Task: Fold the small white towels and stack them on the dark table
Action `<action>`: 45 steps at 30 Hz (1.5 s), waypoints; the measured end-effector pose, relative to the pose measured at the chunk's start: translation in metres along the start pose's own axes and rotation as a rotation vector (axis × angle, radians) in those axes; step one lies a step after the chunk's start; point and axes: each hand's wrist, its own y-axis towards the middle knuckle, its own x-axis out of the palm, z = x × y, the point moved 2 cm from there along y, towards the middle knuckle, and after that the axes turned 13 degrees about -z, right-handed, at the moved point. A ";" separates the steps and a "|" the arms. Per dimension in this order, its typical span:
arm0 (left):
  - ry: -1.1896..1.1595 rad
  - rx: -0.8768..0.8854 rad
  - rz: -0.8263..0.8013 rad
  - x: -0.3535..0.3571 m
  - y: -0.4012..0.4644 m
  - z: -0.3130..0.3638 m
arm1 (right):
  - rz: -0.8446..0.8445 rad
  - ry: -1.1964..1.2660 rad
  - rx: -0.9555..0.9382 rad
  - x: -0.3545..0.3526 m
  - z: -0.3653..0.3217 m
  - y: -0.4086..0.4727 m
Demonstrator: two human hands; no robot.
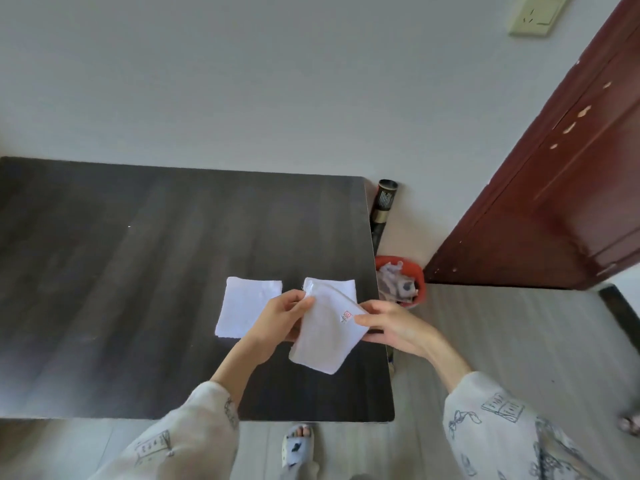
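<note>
Fingers (306,303) of the left hand (277,320) curl onto the upper left edge of a small white towel (325,334), thumb on top, pinching the cloth — and the right hand (391,323) has the opposite edge, its thumb laid across the corner just beside a little red label (345,317), the other fingers tucked beneath. Both hands are clamped on this one towel, lifted above the dark table (138,271) near its right edge, the cloth hanging tilted with its lower corner dropping toward the near side.

Two more towels on the surface. A folded towel (247,306) lies flat, squared up, toward the right half of the table and left of the hands. A second towel (332,285) lies just beside it, closer to the right edge — mostly hidden behind the held cloth, so whether it is neatly folded is hard to call.

Off the table's right edge, a red bin (401,282) full of crumpled scraps sits on the floor, a dark tube (382,209) stands against the wall behind it, and a dark red door (554,168) stands beyond. Patterned pale sleeves (491,427) cover both forearms; a slippered foot (298,445) shows under the near edge.
</note>
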 end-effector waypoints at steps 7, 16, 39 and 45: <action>-0.026 -0.157 -0.032 -0.026 0.065 -0.025 | 0.286 0.160 0.078 -0.028 0.007 0.059; 0.087 -0.275 0.004 -0.046 0.118 -0.042 | 0.498 -0.002 0.145 -0.051 0.003 0.116; 0.315 -0.464 -0.008 -0.051 0.147 -0.061 | 0.476 -0.448 0.234 -0.062 0.014 0.145; 0.326 -0.483 0.089 -0.049 0.142 -0.064 | 0.490 -0.493 0.323 -0.058 0.027 0.136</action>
